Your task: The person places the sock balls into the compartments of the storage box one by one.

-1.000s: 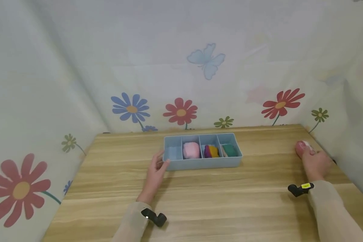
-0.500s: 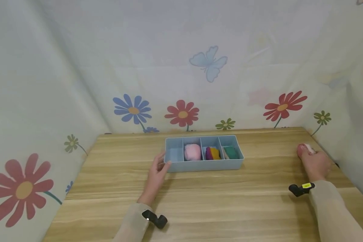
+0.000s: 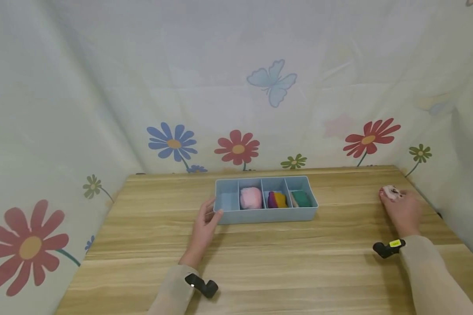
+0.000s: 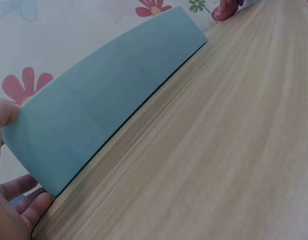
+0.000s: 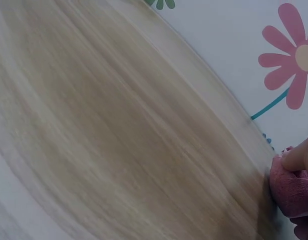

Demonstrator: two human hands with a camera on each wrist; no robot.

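Note:
A light blue box (image 3: pixel 266 214) with a row of compartments stands near the back of the table. My left hand (image 3: pixel 202 229) holds its left end, thumb on the front corner and the other fingers along the left side; the left wrist view shows the thumb (image 4: pixel 6 112) at the upper corner. Out at the far right, my right hand (image 3: pixel 407 214) grips a rolled-up pink sock (image 5: pixel 291 192) whose white, dark-marked part faces up in the head view. Inside the box lie a fuzzy pink roll (image 3: pixel 251 198), a purple-and-yellow roll (image 3: pixel 277 200) and a green roll (image 3: pixel 301 198).
The box's leftmost compartment (image 3: pixel 227 197) shows only its bare floor. Wood-grain table (image 3: pixel 284 262) spreads in front of the box and between the hands. A flower-printed curtain (image 3: pixel 205 105) borders the table at the back and sides.
My right hand has turned the pink sock so its white part faces up, and shifted slightly left. The left hand stays at the box's end. The head view tilted slightly earlier on.

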